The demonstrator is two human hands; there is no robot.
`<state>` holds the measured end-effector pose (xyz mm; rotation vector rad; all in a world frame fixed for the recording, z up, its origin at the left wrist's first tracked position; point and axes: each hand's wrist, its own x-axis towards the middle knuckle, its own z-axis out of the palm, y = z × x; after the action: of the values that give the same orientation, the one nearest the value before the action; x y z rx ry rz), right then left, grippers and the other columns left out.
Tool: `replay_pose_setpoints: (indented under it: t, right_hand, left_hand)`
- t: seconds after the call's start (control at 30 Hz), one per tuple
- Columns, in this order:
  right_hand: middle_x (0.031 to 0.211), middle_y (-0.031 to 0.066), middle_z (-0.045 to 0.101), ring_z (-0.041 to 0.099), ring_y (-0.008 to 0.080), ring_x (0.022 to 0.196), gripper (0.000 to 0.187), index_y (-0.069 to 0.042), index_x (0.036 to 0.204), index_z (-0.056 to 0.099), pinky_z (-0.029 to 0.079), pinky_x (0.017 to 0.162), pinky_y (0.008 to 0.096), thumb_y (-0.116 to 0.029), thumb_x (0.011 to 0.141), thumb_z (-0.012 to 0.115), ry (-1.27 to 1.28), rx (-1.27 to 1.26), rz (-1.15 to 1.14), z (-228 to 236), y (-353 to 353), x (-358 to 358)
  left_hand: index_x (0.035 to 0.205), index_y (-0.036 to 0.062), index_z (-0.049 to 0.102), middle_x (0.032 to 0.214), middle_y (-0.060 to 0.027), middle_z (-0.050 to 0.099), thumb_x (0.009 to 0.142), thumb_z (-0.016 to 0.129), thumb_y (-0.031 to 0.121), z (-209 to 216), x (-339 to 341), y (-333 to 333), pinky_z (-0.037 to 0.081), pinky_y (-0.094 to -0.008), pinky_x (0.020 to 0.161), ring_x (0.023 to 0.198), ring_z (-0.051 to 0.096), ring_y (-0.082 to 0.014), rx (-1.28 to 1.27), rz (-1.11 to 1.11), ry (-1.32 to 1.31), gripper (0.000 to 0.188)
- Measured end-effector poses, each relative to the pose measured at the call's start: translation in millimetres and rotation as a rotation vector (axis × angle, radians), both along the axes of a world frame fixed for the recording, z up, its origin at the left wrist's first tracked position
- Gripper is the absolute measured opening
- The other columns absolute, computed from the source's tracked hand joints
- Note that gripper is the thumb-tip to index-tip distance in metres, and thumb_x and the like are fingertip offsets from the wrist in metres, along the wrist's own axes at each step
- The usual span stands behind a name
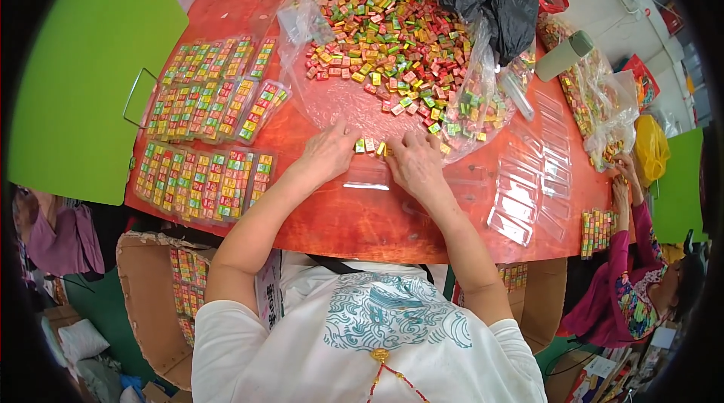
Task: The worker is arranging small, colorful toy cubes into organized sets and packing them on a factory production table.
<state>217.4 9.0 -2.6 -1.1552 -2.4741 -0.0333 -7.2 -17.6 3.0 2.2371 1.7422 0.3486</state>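
Note:
A short row of small wrapped candies [369, 147] in yellow, green and red lies between my two hands. The curled fingers of my left hand [329, 153] press on the row's left end. At its right end, the bent fingers of my right hand [417, 165] close over candies, partly hiding them. Just nearer to me lies a clear plastic tray [367, 175] on the red table [339, 226]. Beyond my hands, a big heap of loose candies [392, 22] spreads over clear plastic sheeting [332, 105].
Filled candy trays [204, 113] stand in rows at left, beside a green board [83, 64]. Clear trays [520, 203] lie at right, near a pale green bottle [564, 55]. A black bag [486, 0] covers the heap's edge. Another person [626, 275] works at far right. Cardboard boxes [151, 305] flank me.

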Motion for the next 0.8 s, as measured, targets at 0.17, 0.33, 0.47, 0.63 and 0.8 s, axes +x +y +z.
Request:
replay_pose_setpoints:
  t: [0.17, 0.33, 0.47, 0.63, 0.8]
  right_hand:
    - [0.092, 0.0093, 0.061, 0.062, 0.0276, 0.095, 0.024, -0.014, 0.105, 0.067, 0.041, 0.089, 0.0453, -0.023, 0.085, 0.073, -0.044, -0.048, 0.0, -2.9, 5.2, -5.8]
    - [0.092, 0.0103, 0.061, 0.062, 0.0284, 0.095, 0.021, -0.012, 0.101, 0.067, 0.041, 0.089, 0.0461, -0.023, 0.085, 0.072, -0.058, -0.035, -0.028, 3.8, 7.7, -0.2]
    - [0.095, 0.0078, 0.062, 0.061, 0.0269, 0.098, 0.029, -0.015, 0.111, 0.069, 0.041, 0.089, 0.0458, -0.025, 0.085, 0.074, 0.009, -0.041, -0.012, 22.7, 4.1, -7.0]
    - [0.098, 0.0071, 0.061, 0.06, 0.0264, 0.1, 0.028, -0.015, 0.11, 0.069, 0.041, 0.094, 0.0467, -0.027, 0.085, 0.074, -0.035, -0.061, 0.029, 5.2, 8.9, -11.3]
    - [0.099, 0.0073, 0.061, 0.059, 0.0265, 0.099, 0.022, -0.015, 0.104, 0.069, 0.04, 0.091, 0.0452, -0.026, 0.086, 0.073, 0.079, -0.065, -0.01, 1.0, 8.7, 1.9]
  left_hand:
    - [0.124, 0.007, 0.06, 0.115, -0.0192, 0.056, 0.088, 0.067, 0.009, -10.0, 1.7, 9.2, 0.056, -0.0503, 0.081, 0.103, 0.065, -0.0415, 0.013, -0.063, -0.018, 0.036]
    - [0.126, 0.008, 0.057, 0.113, -0.0197, 0.056, 0.088, 0.068, 0.01, 2.7, 5.4, 5.2, 0.056, -0.0508, 0.081, 0.103, 0.065, -0.0421, 0.01, -0.057, -0.049, 0.04]
    - [0.127, 0.0085, 0.056, 0.113, -0.0201, 0.056, 0.088, 0.069, 0.011, -0.4, 5.8, 5.1, 0.056, -0.0505, 0.082, 0.103, 0.064, -0.0423, 0.017, -0.06, -0.039, 0.042]
    - [0.126, 0.0092, 0.057, 0.111, -0.0199, 0.055, 0.088, 0.07, 0.013, 0.8, 8.9, 5.4, 0.056, -0.0492, 0.084, 0.104, 0.065, -0.0411, 0.013, -0.04, -0.009, 0.04]
    - [0.124, 0.0098, 0.058, 0.109, -0.0202, 0.055, 0.089, 0.069, 0.016, -3.1, 7.9, 4.9, 0.056, -0.0499, 0.081, 0.101, 0.065, -0.0412, 0.056, -0.057, -0.032, 0.038]
